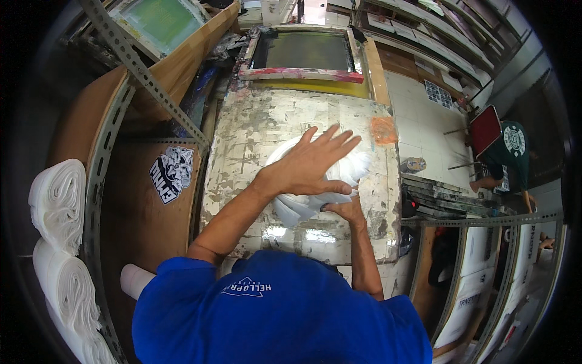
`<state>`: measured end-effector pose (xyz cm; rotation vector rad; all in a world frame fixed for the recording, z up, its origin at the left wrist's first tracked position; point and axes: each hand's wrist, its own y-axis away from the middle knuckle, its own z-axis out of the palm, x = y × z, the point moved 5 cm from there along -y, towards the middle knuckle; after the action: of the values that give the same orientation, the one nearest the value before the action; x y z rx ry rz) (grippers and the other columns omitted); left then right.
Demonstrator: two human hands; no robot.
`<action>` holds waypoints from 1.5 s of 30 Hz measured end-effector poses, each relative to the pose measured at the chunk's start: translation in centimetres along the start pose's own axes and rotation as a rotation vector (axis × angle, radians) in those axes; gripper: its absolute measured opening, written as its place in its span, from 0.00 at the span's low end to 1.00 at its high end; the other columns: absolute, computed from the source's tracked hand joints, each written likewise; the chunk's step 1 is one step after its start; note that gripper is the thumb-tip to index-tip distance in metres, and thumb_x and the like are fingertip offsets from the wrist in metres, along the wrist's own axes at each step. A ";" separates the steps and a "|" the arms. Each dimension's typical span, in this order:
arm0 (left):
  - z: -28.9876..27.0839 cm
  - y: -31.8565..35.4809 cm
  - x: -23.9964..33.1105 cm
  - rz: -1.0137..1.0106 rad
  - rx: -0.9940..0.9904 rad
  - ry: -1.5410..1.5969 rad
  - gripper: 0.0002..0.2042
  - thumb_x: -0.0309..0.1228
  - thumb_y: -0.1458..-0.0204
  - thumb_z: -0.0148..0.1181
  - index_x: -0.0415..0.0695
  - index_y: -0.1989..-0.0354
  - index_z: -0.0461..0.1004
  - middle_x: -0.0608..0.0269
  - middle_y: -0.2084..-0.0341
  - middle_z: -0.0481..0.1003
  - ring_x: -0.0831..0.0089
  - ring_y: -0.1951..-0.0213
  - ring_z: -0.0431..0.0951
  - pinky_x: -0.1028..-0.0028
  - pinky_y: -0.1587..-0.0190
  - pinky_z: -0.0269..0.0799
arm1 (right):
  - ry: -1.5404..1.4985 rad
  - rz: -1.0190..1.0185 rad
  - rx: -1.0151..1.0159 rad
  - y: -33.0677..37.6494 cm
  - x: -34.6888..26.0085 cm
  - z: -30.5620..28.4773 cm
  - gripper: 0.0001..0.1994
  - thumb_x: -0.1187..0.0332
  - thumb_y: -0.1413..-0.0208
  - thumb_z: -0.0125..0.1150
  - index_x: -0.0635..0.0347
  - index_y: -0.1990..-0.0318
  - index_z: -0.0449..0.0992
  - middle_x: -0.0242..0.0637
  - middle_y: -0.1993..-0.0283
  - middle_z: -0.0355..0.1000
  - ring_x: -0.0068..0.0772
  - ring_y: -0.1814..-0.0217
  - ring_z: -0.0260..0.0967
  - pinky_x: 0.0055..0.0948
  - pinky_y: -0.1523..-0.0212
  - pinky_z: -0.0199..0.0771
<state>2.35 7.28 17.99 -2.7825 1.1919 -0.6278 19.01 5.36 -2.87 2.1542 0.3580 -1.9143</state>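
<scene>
A fanned pile of thin white sheets (pixel 287 209), curved and spread in a rough circle, lies on the paint-stained worktable (pixel 236 176). Over its top, palm down, is my left hand (pixel 309 167), open with its fingers spread toward the far right. It covers much of the pile. My right hand (pixel 348 209) is at the pile's near right edge, below the left one. Its thumb points left along the edge and it appears closed on the sheets; the other fingers are mostly hidden. Whether the sheets are paper or cloth I cannot tell.
A framed printing screen (pixel 303 51) rests at the table's far end. An orange patch (pixel 384 130) marks the right edge. Metal shelving (pixel 109 139) with white rolls (pixel 57 200) stands left. On the right are shelves (pixel 485 221), a red chair (pixel 485 130) and another person (pixel 514 148).
</scene>
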 end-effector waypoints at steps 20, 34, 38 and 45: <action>13.0 15.3 -6.9 -0.562 0.486 0.513 0.38 0.33 0.61 0.77 0.34 0.42 0.64 0.41 0.54 0.78 0.53 0.51 0.80 0.62 0.49 0.76 | -0.029 -0.121 0.022 -0.4 -0.8 0.2 0.61 0.64 0.79 0.89 0.68 0.35 0.50 0.45 0.42 0.71 0.39 0.39 0.69 0.36 0.36 0.69; 16.4 12.8 -5.3 -0.743 0.891 0.150 0.26 0.33 0.56 0.71 0.31 0.52 0.69 0.42 0.78 0.78 0.46 0.74 0.81 0.58 0.73 0.77 | 0.055 -0.293 0.293 -0.3 -0.9 3.2 0.58 0.57 0.76 0.88 0.71 0.39 0.50 0.51 0.45 0.71 0.44 0.42 0.72 0.38 0.41 0.72; 16.7 13.3 -5.5 -0.722 0.878 0.123 0.26 0.34 0.57 0.72 0.30 0.53 0.69 0.42 0.80 0.77 0.46 0.76 0.80 0.57 0.74 0.76 | 0.090 -0.311 0.351 0.2 -1.1 4.0 0.59 0.57 0.76 0.88 0.70 0.40 0.49 0.53 0.45 0.70 0.46 0.42 0.72 0.39 0.41 0.72; 17.0 13.4 -5.9 -0.833 0.897 0.074 0.29 0.33 0.59 0.74 0.33 0.50 0.69 0.43 0.71 0.80 0.47 0.70 0.83 0.59 0.68 0.78 | 0.289 -0.302 0.289 0.7 -2.7 3.6 0.56 0.67 0.72 0.86 0.68 0.38 0.47 0.54 0.43 0.68 0.45 0.39 0.69 0.38 0.39 0.70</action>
<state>-3.88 0.14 -2.33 -2.2992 -0.3208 -0.9771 15.56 3.43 -0.54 2.7152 0.5117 -1.9004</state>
